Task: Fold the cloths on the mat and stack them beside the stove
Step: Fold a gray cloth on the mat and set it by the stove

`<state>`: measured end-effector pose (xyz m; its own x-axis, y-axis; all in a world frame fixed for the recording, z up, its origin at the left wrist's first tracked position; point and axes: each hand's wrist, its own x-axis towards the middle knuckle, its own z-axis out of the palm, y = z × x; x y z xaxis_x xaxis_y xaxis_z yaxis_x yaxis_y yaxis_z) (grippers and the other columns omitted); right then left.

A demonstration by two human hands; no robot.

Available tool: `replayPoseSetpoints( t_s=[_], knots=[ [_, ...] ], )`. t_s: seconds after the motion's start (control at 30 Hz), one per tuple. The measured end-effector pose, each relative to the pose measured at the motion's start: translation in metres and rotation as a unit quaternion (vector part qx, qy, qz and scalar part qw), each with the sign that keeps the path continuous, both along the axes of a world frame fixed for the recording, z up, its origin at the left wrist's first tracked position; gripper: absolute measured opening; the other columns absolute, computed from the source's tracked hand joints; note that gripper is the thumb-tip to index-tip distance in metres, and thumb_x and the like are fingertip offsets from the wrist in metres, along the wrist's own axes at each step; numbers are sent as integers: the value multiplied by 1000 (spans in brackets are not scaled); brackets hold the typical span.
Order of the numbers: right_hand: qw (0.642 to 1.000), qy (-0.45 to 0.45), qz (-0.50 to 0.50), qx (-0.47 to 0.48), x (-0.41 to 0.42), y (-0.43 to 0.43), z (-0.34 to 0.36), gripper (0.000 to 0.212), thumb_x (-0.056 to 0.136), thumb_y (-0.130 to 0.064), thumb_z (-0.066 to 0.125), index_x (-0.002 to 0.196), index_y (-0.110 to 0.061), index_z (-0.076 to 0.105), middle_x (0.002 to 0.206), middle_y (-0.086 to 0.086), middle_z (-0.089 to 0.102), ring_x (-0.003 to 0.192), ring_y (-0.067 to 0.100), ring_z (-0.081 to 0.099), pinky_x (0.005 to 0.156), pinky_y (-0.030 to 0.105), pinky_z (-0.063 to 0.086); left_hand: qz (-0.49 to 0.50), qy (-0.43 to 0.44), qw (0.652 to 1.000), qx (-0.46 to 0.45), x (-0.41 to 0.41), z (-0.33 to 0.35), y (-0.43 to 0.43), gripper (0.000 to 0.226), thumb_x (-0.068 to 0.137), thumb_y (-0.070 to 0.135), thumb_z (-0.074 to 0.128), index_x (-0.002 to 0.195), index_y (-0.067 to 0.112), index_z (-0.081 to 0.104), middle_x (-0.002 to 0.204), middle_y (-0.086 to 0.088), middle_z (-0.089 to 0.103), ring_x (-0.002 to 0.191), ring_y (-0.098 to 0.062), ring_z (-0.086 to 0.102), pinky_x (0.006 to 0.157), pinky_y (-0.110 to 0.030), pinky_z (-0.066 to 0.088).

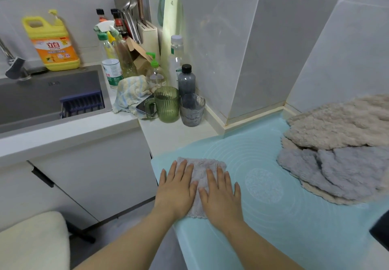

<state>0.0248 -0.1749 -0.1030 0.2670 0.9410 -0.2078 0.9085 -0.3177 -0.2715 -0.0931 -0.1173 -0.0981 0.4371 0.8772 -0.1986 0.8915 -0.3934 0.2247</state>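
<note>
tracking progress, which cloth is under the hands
The small pinkish cloth at the mat's left edge; the beige cloth and grey cloth lie heaped at right, untouched.

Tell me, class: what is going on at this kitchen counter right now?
A person presses the left hand and the right hand flat, side by side, on a small pinkish cloth that looks folded. It lies at the near left corner of the light-blue mat. A pile of beige and grey cloths lies rumpled at the mat's right side, not yet folded.
</note>
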Motion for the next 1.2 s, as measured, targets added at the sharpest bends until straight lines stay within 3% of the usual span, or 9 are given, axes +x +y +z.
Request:
replayPoseSetpoints(
  t_s=[0.1,0.2,0.3,0.47,0.6,0.8,0.9,1.0,1.2],
  knots=[
    [1000,7,4,-13,1,2,2,92,64,-59,-21,149,-30,-5,158,-1,-13,146,18,-11,116,44,-7,7,-4,1000,11,0,-3,1,54,101,42,13,150,26,-1,158,4,-10,145,-17,-11,117,-39,-5],
    [999,20,4,-28,3,3,6,62,94,-54,5,149,-29,-4,158,-2,-13,146,18,-12,116,43,-8,41,15,998,51,3,0,-5,53,99,47,15,149,33,3,159,2,-6,143,-23,9,113,-36,13],
    [999,44,3,-18,6,1,10,56,99,-45,23,149,-32,0,159,-3,-10,146,17,-8,117,41,-5,91,2,994,51,7,7,-12,59,96,54,23,148,35,4,155,-8,9,132,-26,26,106,-34,25],
    [985,103,-107,93,-6,-1,16,66,91,-37,52,147,-28,17,153,3,20,135,23,29,110,34,29,215,-139,961,-100,0,19,-1,89,82,52,59,146,22,5,130,-15,36,112,-32,48,89,-41,48],
    [915,277,-277,94,-11,-2,26,88,78,-26,72,146,-11,17,138,14,37,123,30,45,95,33,45,286,-259,884,-266,-4,32,12,70,73,31,77,123,7,34,119,-15,51,99,-31,57,75,-41,54],
    [740,553,-367,105,11,-34,46,37,78,-7,72,113,0,61,89,9,67,77,22,66,59,24,55,258,-390,790,-397,5,61,-2,41,75,8,77,109,-1,57,78,-9,61,67,-20,60,48,-26,50],
    [659,641,-372,131,31,-60,58,35,82,-3,66,116,-1,60,98,18,69,89,32,67,75,37,57,203,-416,761,-455,22,74,-20,38,79,13,73,112,2,58,91,-12,68,77,-24,66,55,-27,55],
    [632,661,-372,158,56,-95,69,29,86,-7,61,115,-5,60,106,20,69,97,35,66,83,44,55,154,-427,750,-481,50,79,-43,41,82,16,70,118,3,57,105,-16,69,91,-28,67,72,-34,56],
    [619,615,-415,258,109,-213,87,14,90,-15,60,103,-10,63,90,10,71,79,24,66,53,25,53,51,-426,756,-494,130,85,-138,40,86,19,66,122,4,54,103,-9,67,92,-22,66,73,-28,55]
  ],
)
